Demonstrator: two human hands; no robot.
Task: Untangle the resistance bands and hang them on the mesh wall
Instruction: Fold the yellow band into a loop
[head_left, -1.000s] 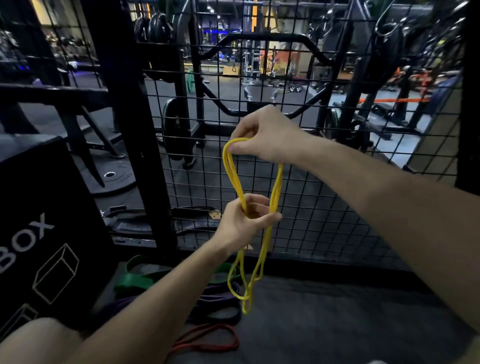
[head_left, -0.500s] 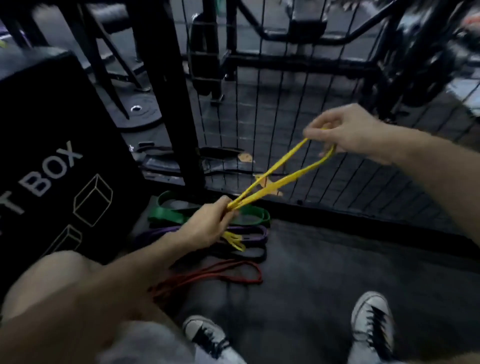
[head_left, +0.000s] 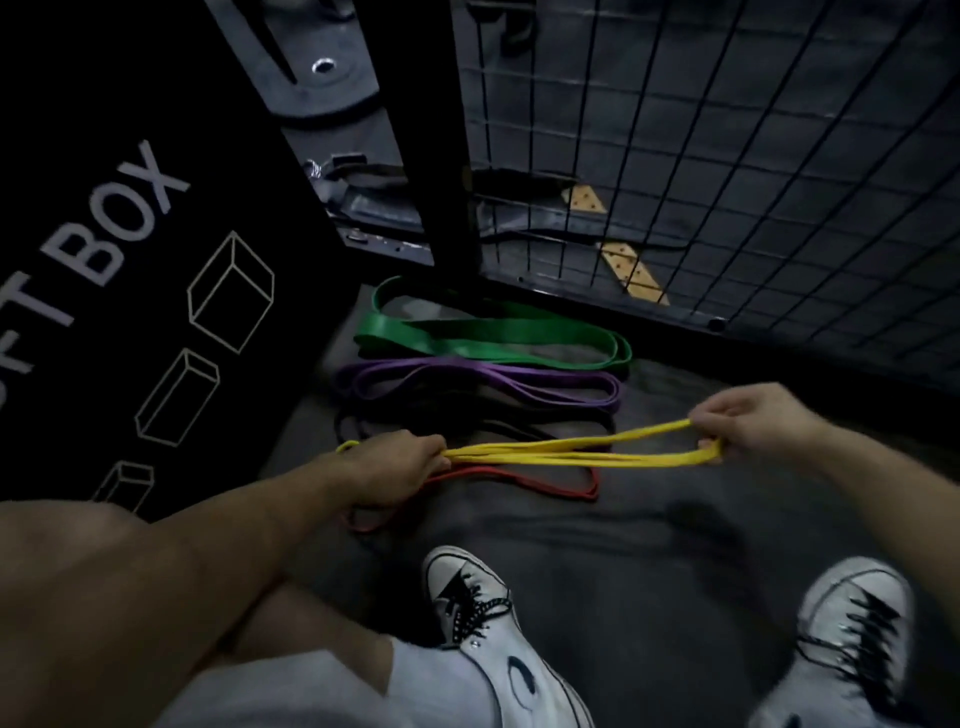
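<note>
both hands (head_left: 395, 467) (head_left: 748, 423) gripping the yellow band (head_left: 571, 453) taut, nothing's on the mesh wall (head_left: 727, 156) yet, other bands (head_left: 493, 338) lie below it

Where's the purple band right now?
In the head view, the purple band lies flat on the floor left of centre, between the green band nearer the mesh wall and a black band nearer the person.

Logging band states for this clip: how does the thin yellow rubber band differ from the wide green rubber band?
The thin yellow rubber band is narrow; the wide green rubber band is much broader. The yellow one is stretched between the left hand and right hand; the green one lies untouched on the floor by the mesh wall. Both are folded loops, neither hung.
</note>
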